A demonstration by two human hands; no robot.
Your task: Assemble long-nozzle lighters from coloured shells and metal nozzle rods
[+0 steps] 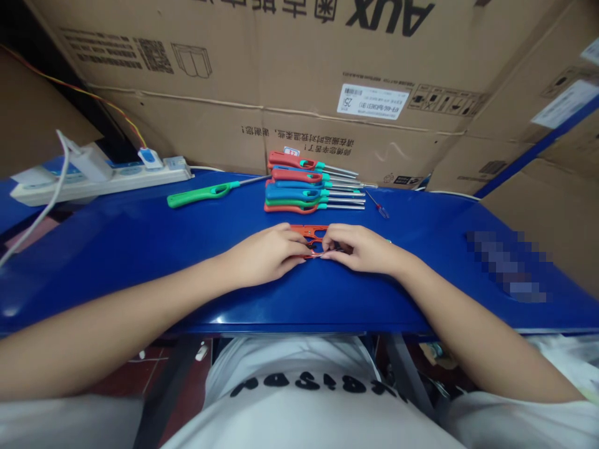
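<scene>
Between my hands, an orange lighter casing (306, 229) lies on the blue table, its trigger opening visible and much of it hidden by my fingers. My left hand (269, 252) is closed over the casing's left part, its fingertips pressed at the near edge. My right hand (365, 248) is closed in a pinch on a thin wire (319, 254) that runs toward the left fingertips. Small dark and red parts show between the fingers, too small to name. Just behind lies a stack of long-necked lighters (292, 192) in red, blue, green and orange, with metal tubes pointing right.
A single green lighter (199, 195) lies left of the stack. A small screwdriver (381, 210) lies to its right. A white power strip (135, 178) with plugs stands at the back left. Large cardboard boxes (210, 103) wall off the table's (140, 262) back. A blurred patch covers something at right.
</scene>
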